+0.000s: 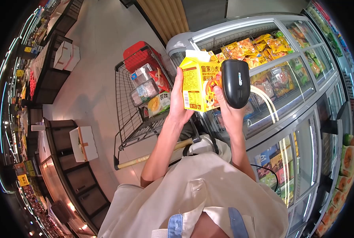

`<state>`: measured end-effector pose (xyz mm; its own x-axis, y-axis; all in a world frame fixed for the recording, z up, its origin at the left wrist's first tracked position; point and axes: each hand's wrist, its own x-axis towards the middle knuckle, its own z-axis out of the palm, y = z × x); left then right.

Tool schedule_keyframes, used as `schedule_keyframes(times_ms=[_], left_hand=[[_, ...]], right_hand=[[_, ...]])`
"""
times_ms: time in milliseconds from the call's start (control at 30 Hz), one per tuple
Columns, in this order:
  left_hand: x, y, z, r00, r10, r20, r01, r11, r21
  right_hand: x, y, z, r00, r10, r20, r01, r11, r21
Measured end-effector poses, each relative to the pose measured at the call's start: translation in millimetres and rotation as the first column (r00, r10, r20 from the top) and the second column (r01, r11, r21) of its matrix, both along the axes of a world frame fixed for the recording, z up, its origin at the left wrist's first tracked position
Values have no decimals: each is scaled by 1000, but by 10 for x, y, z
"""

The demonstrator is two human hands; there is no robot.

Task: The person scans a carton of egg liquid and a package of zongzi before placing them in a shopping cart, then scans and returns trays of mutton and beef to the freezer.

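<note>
My left hand (180, 99) is wrapped round the left side of a yellow gable-top carton (195, 85) with dark Chinese print, held upright in front of me. The carton's top is white, and a barcode shows low on its left face. Close against its right side, my right hand (227, 109) is closed beneath a black rounded device (235, 85) shaped like a handheld barcode scanner. The right thumb lies by the carton's lower front. The scanner's body hides the other right fingers.
A wire shopping cart (123, 107) stands to the left, holding clear packs (144, 93), a red bag (159, 79) and a red item (142, 51). Ahead and to the right is a glass-lidded freezer (260, 71) with yellow food bags (278, 44). Shelving (72, 158) lines the far left.
</note>
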<state>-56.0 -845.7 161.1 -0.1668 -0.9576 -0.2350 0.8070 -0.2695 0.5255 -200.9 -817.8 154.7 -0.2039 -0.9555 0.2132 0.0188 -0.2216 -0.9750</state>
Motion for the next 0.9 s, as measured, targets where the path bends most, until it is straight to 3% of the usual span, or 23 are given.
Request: schedule_keyframes(times_ms=[100,167,367,433,567,667,867,900], left_hand=[[-11,-7,-16,1000,27,-2,-27,1000,-15],[-18,-13,-38,1000,20,-17,-20,1000,-10],[-69,64,-84,950,187,250,-186,982,-26],[-94,55,-87,927,240,288,-237,970,-44],[-99,143,126,934,136,331,-158,987,39],[-135,164,66,886,144,441,-133,990,-56],[-105,280,105,885,83,458,-37,993,-108],[-116,319,149,840,84,535,-3,989,-150]], right_hand=[[77,4,28,990,-14,138,6,998,62],[85,19,126,993,13,117,-19,999,47],[56,31,246,979,193,60,-195,980,30],[53,24,278,984,170,53,-172,984,37],[105,76,256,993,96,71,-102,991,88],[141,99,157,995,-12,102,6,998,59],[200,224,127,973,-160,168,155,987,46],[202,220,107,971,-167,170,162,986,45]])
